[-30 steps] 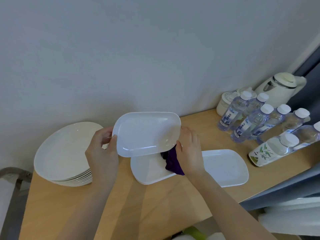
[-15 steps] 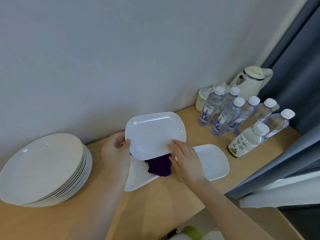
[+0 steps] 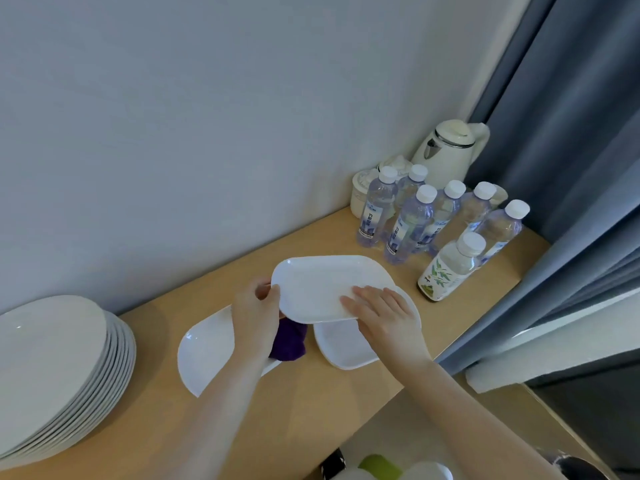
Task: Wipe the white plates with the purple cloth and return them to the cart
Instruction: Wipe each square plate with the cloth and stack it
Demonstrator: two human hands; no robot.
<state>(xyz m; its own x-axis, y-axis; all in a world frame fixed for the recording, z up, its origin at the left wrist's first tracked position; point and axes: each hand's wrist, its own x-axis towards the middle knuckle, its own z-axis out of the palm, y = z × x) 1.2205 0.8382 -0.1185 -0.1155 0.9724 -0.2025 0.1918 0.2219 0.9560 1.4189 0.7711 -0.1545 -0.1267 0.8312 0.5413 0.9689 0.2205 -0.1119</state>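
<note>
Left hand grips the left rim of the held plate, thumb over the edge, fingers curled under. Right hand lies flat on the plate's right end, fingers straight, pressing rather than gripping. Plate is raised and tilted over the wooden top, above a second plate on the left and a smaller one on the right. Cloth is bunched beneath, between those two, just beside the left wrist; neither hand holds it. Stack of round plates sits well apart at far left, bottles and kettle back right. Risks, as a judgement: only one hand actually grips, so a glossy plate could slip off the left thumb and drop onto the plates below, chipping both; a swing right could knock the nearest bottle. Held plate looks smooth, white, rounded-rectangular, shallow raised rim, no visible marks. No cart is clearly in view.
</note>
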